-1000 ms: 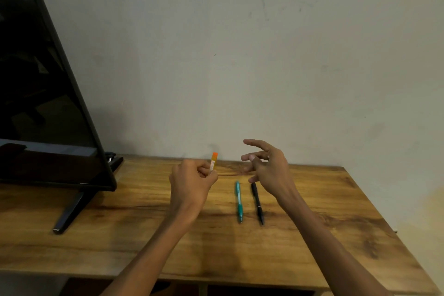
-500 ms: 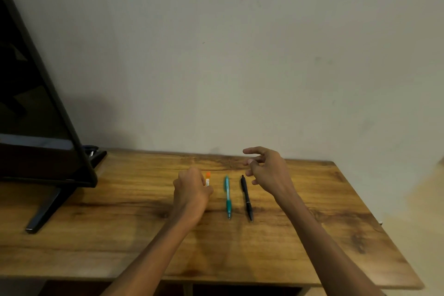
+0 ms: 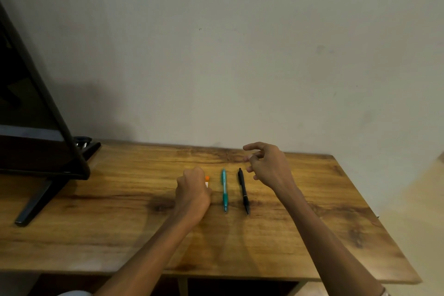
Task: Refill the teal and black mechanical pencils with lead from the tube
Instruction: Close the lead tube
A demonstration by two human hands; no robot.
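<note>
A teal mechanical pencil (image 3: 224, 190) and a black mechanical pencil (image 3: 243, 190) lie side by side on the wooden table (image 3: 120, 223), tips toward me. Just left of the teal pencil, my left hand (image 3: 193, 191) rests low on the table with its fingers curled round a small lead tube (image 3: 206, 181); only the tube's orange cap and a bit of white body show. My right hand (image 3: 266, 164) hovers above the table to the right of the black pencil's far end, fingers loosely spread and holding nothing.
A black flat screen (image 3: 36, 115) on a stand (image 3: 33, 202) fills the left side of the table. A plain wall (image 3: 240, 55) runs along the table's far edge. The table's right edge (image 3: 384, 235) slants toward me.
My left hand has lowered the lead tube from above the table down onto it beside the teal pencil. My right hand stays open near the black pencil. The view has shifted.
</note>
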